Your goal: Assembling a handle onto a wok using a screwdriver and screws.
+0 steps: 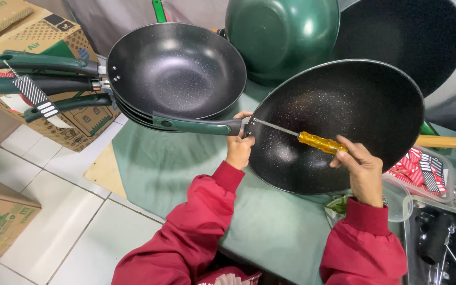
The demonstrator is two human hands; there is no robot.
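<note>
A large black speckled pan [344, 116] stands tilted on its edge in front of me, its inside facing the camera. My left hand [238, 145] grips the pan's rim where a dark green handle [196, 125] joins it. My right hand [359, 168] holds a screwdriver [320, 142] with a yellow handle. Its metal shaft reaches across the pan's inside to the handle joint at the left rim. Both arms wear red sleeves.
A stack of black pans [178, 71] with green handles sits at the back left, next to a cardboard box [32, 37]. A green pan [283, 37] and another black pan [407, 31] lean behind. A metal tray [442, 245] and a plastic tub [423, 171] of striped tags lie right.
</note>
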